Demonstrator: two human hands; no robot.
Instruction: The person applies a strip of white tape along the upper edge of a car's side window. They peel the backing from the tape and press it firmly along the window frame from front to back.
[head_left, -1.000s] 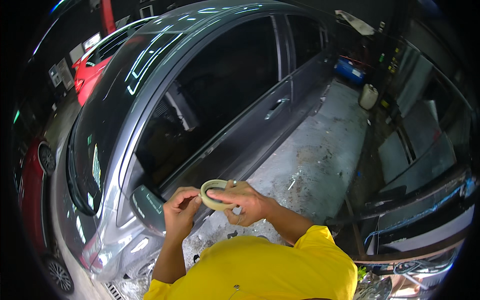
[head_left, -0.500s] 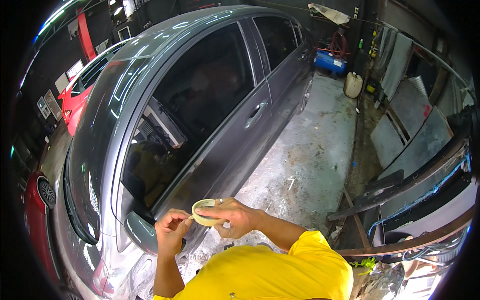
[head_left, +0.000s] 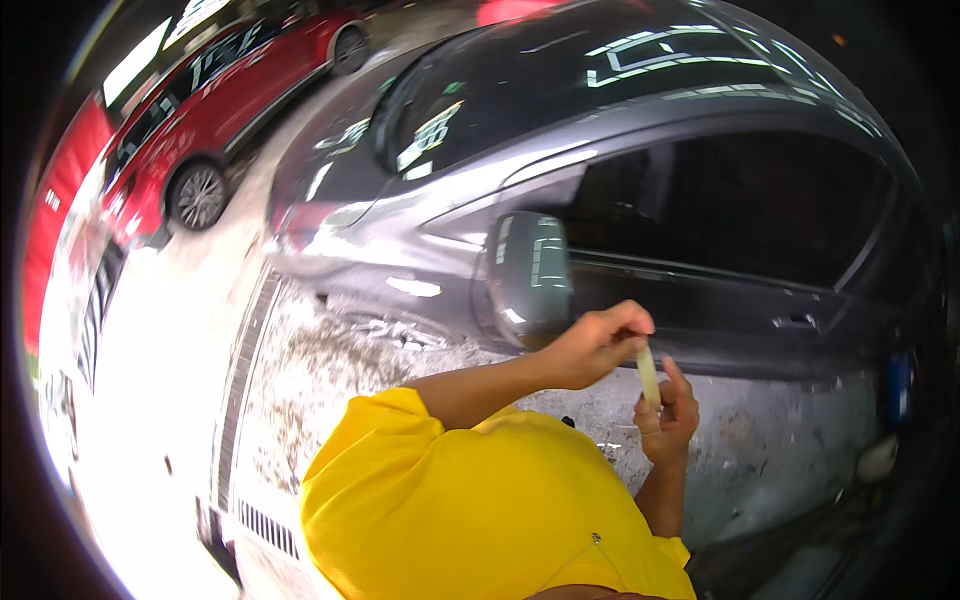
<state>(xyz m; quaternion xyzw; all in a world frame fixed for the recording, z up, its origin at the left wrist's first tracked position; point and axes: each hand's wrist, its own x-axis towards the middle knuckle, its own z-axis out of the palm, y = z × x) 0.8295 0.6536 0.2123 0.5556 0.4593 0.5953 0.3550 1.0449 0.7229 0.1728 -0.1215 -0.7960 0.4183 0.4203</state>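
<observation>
Both hands, left and right, pinched masking tape roll mid-frame | grey car's side mirror just above | red car upper left | wet concrete floor

I see a bright yellow short-sleeved shirt filling the lower middle of my view, below the grey car's side mirror. Its sleeves end above the elbows; both forearms are bare. The left hand and right hand wear no gloves, rings or watch.
</observation>
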